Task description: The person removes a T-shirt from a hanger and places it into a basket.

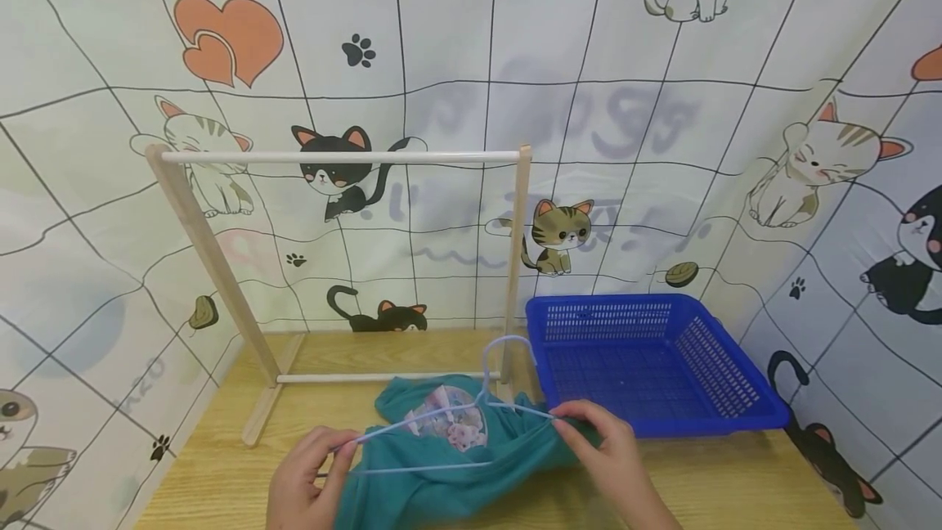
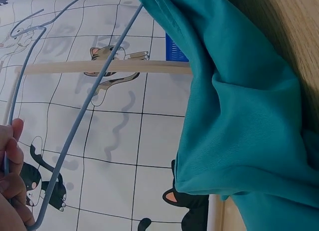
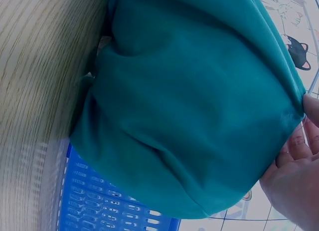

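Observation:
A pale blue clothes hanger point(image 1: 441, 410) is held above the table, its hook pointing up. My left hand point(image 1: 312, 477) grips the hanger near its left end; in the left wrist view the fingers point(image 2: 15, 161) curl round the wire. Teal cloth, a garment with a printed picture point(image 1: 456, 464), hangs from the hanger's right side and lies partly on the table. My right hand point(image 1: 599, 440) pinches the garment and the hanger's right arm together. The right wrist view has the teal garment point(image 3: 199, 106) stretching down from the right hand's fingers; the hanger's right end is hidden in it.
Behind the garment stands a wooden rack with a white top bar point(image 1: 338, 158) and a lower bar point(image 1: 383, 378). A blue plastic basket point(image 1: 655, 428) sits at the right of the wooden table point(image 1: 199, 481). A cat-patterned sheet point(image 1: 456, 39) covers the walls behind.

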`<action>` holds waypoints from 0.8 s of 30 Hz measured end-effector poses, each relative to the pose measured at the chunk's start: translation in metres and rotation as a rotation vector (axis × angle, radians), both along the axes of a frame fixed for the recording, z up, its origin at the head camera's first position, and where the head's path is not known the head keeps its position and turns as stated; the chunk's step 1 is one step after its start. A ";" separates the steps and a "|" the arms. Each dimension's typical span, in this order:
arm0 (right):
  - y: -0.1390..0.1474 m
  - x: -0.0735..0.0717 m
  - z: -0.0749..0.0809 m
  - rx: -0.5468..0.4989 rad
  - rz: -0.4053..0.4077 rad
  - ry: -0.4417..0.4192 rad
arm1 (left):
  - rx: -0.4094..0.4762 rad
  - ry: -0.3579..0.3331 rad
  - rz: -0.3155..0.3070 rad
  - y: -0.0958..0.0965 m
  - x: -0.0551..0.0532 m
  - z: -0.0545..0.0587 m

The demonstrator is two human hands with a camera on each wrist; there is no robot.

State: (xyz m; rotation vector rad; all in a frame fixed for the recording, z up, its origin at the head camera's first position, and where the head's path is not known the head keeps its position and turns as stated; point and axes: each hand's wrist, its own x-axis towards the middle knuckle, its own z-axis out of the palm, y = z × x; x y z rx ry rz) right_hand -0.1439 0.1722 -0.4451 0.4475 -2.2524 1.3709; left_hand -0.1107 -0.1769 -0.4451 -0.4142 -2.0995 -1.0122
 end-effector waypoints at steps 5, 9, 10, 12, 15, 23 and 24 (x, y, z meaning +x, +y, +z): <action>0.002 0.000 -0.001 -0.012 0.018 0.008 | 0.043 -0.007 0.031 -0.001 0.002 0.002; 0.004 0.000 -0.001 -0.015 0.014 -0.004 | 0.081 0.067 0.016 -0.003 0.001 0.001; 0.004 0.000 -0.001 -0.016 0.014 -0.006 | 0.094 0.085 0.006 -0.003 0.001 0.000; 0.005 -0.001 -0.001 -0.020 0.016 -0.011 | 0.115 0.089 0.008 -0.004 0.001 0.000; 0.007 -0.002 -0.002 -0.024 0.026 0.000 | 0.151 0.060 0.021 -0.006 0.003 0.000; 0.011 -0.003 -0.005 -0.096 0.059 0.008 | 0.207 -0.017 0.058 -0.013 0.007 0.004; 0.012 -0.003 -0.005 -0.103 0.067 0.006 | 0.212 -0.036 0.067 -0.014 0.008 0.005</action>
